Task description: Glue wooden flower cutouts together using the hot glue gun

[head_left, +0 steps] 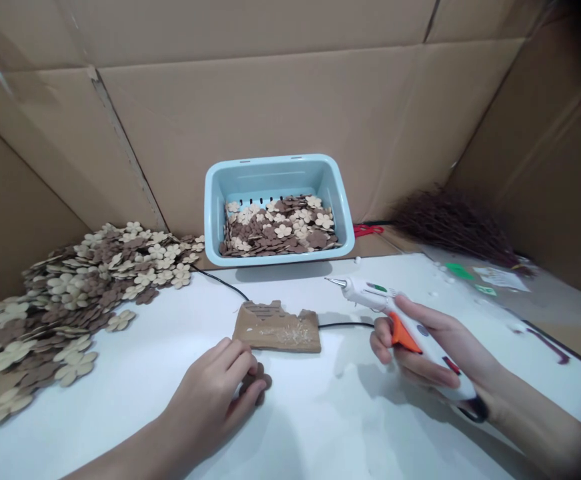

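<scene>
White plastic glue gun (395, 310) with orange trigger, silver nozzle. Pale blue plastic basin (277, 177) of brown and cream flower-shaped cutouts (280, 227). White bench (320, 413); tan torn cardboard scrap (277, 328) flecked with pale specks.

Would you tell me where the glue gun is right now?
In the head view, the glue gun is in the right hand, right of the cardboard scrap.

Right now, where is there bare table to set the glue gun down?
Bare white table lies between the left hand and right hand, and behind the glue gun toward the blue basket. The flower pile crowds the left side.
</scene>
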Motion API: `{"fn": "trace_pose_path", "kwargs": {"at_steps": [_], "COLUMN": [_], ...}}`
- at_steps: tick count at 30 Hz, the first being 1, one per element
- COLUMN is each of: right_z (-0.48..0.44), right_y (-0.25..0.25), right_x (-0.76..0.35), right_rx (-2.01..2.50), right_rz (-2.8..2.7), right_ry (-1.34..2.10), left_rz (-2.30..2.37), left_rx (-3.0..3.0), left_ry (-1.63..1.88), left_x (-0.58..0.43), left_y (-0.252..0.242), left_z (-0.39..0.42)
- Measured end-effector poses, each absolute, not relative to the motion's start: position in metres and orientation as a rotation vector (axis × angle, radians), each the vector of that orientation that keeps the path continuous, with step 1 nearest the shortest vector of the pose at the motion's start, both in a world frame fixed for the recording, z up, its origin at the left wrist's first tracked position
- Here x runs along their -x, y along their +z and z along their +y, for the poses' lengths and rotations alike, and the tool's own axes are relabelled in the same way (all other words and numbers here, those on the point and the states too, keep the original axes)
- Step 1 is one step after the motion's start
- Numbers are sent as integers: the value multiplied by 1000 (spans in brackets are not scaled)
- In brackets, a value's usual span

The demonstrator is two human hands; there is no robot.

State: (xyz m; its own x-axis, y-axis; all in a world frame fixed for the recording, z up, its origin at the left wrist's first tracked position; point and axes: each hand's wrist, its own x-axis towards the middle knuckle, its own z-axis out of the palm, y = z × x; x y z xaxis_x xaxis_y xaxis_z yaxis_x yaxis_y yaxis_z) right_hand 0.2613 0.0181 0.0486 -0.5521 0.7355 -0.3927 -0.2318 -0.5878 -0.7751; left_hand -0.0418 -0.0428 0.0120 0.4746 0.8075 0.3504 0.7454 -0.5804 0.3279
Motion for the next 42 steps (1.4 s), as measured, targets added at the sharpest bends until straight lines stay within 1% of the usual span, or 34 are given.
{"fn": "trace_pose_path", "kwargs": {"at_steps": [8, 16, 23, 29, 33, 38, 42], "right_z": [21, 17, 10, 11, 15, 16, 14], "right_y": [49, 48, 52, 49, 45, 45, 51], "right_x": [-261, -263, -257, -257, -262, -263, -256], "right_rx": [1010, 922, 967, 918, 903, 913, 989], "right_rz": [-846, -974, -1096, -1048, -1035, -985, -988], "right_ry": [2072, 2077, 2062, 2081, 2086, 2054, 1993], "left_rz": [1379, 1408, 1466, 1292, 1208, 1386, 1595], "left_rx": [-2628, -2575, -2279, -2091, -1923, -1784, -1908], "left_ry": [723, 690, 838, 921, 915, 982, 1074], "left_x": [48, 47, 35, -13, -26, 7, 46], "left_y": [13, 12, 29, 46, 46, 45, 45], "left_z": [-40, -41, -15, 31, 38, 23, 13]}}
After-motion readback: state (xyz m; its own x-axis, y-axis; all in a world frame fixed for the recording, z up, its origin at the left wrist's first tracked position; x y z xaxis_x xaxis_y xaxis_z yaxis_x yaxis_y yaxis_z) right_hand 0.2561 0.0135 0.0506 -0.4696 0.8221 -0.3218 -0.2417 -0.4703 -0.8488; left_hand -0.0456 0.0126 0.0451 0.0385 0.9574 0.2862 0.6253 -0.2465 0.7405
